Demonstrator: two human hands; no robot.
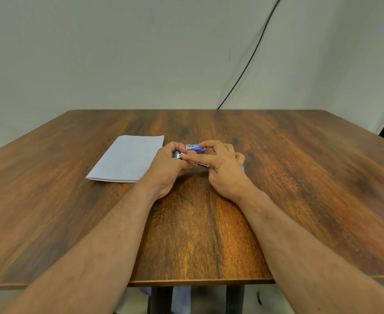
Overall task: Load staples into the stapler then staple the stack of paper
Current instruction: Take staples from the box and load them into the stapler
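Observation:
A blue stapler [178, 155] with a bare metal staple channel lies between my hands at the middle of the wooden table [299, 177]. My left hand [168, 165] grips its left end with curled fingers. My right hand [222, 165] covers its right end, the index finger stretched flat along the metal channel. A small blue staple box [195, 148] sits just behind the stapler, by my right fingertips. The stack of white paper [128, 158] lies flat to the left, beside my left hand.
A black cable [250, 60] hangs down the pale wall behind the table's far edge. Dark table legs [235, 298] show under the near edge.

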